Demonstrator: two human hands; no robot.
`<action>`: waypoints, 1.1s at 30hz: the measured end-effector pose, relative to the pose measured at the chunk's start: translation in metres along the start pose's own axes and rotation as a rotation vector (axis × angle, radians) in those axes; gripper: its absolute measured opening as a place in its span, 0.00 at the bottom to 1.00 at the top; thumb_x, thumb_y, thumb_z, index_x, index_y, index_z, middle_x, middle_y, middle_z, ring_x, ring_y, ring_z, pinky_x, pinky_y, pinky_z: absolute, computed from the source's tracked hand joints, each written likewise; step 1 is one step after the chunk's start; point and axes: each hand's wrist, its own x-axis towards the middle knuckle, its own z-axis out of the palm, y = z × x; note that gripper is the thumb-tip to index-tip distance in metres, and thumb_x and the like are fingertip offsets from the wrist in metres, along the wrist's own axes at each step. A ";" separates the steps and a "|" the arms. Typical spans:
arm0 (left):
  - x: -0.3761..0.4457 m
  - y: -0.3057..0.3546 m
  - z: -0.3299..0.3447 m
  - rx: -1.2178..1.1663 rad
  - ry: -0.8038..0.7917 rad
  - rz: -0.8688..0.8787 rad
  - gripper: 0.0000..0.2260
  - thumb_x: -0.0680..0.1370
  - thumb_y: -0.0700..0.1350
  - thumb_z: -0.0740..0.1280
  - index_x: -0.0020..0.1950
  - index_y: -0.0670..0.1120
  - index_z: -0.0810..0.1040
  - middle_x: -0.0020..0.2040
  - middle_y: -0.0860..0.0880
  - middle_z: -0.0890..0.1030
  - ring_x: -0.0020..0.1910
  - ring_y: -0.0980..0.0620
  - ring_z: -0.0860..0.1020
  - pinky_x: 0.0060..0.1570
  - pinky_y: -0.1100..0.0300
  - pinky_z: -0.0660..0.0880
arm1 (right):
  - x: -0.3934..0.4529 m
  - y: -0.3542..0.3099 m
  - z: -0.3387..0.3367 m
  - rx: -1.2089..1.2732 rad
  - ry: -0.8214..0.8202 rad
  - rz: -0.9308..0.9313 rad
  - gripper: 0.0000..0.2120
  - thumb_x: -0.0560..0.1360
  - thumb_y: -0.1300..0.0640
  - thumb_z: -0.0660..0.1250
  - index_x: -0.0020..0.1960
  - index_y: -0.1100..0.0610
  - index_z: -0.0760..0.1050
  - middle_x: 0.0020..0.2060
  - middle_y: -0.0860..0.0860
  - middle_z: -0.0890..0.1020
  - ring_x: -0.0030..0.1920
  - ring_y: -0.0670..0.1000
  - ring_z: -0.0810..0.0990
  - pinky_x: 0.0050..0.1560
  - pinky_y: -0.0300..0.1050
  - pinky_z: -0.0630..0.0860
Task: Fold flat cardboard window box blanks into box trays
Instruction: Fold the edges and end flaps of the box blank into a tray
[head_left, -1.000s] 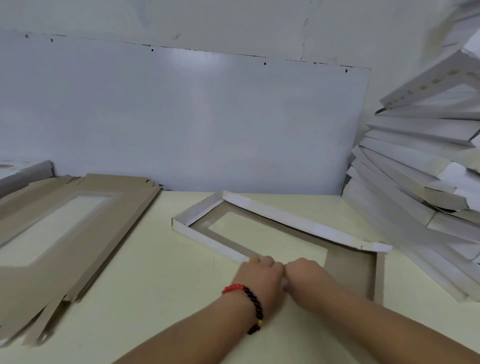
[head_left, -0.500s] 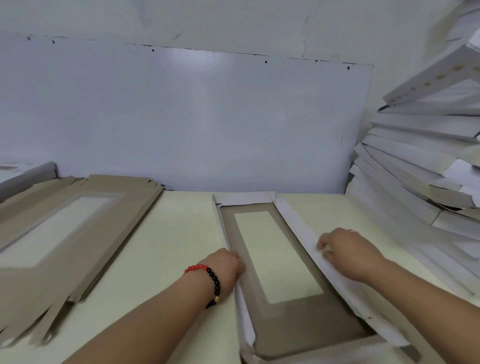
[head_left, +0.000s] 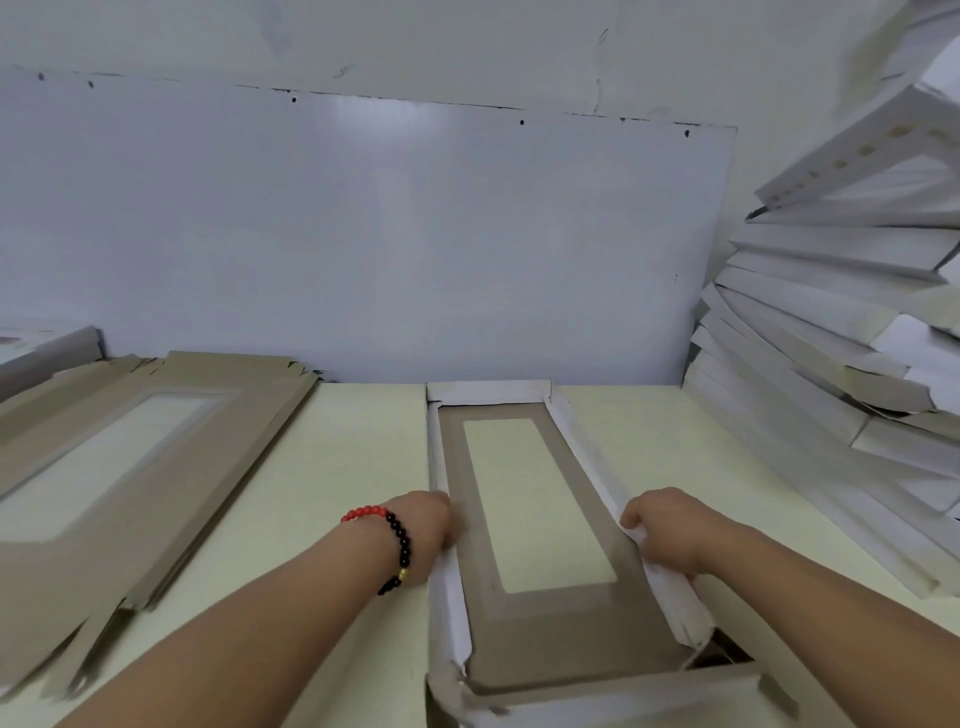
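Head view: our left hand (head_left: 427, 525) and right hand (head_left: 665, 527) each grip a white side wall of the brown, matte window box blank (head_left: 540, 519), mid-frame on the pale bench (head_left: 358, 467).

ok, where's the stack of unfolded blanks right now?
In the head view, the stack of flat blanks lies on the table's left side, against the back wall, left of the left hand.

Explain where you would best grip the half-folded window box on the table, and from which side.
Grip the box tray by its two raised long walls near mid-length, one hand from each outer side, as the left hand and right hand do; probably firmer than its thin window panel.
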 end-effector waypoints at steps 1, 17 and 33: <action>-0.006 0.001 0.001 -0.059 -0.001 0.007 0.14 0.74 0.35 0.64 0.59 0.44 0.78 0.55 0.49 0.76 0.54 0.48 0.77 0.54 0.57 0.76 | 0.001 0.000 0.000 -0.022 0.008 0.001 0.21 0.77 0.65 0.59 0.68 0.52 0.71 0.62 0.54 0.71 0.56 0.59 0.76 0.45 0.50 0.82; -0.033 0.048 0.023 0.128 0.000 -0.149 0.09 0.74 0.39 0.68 0.53 0.42 0.78 0.37 0.49 0.69 0.46 0.48 0.78 0.44 0.60 0.75 | -0.040 0.033 0.021 0.008 0.080 -0.150 0.07 0.77 0.52 0.63 0.40 0.44 0.70 0.42 0.42 0.77 0.43 0.44 0.75 0.44 0.37 0.71; -0.091 0.023 0.056 0.011 0.108 0.154 0.41 0.56 0.76 0.62 0.61 0.52 0.73 0.67 0.56 0.66 0.65 0.52 0.65 0.66 0.56 0.68 | -0.109 0.038 0.033 -0.164 -0.039 -0.234 0.63 0.51 0.20 0.64 0.78 0.42 0.44 0.69 0.40 0.57 0.70 0.45 0.58 0.66 0.42 0.65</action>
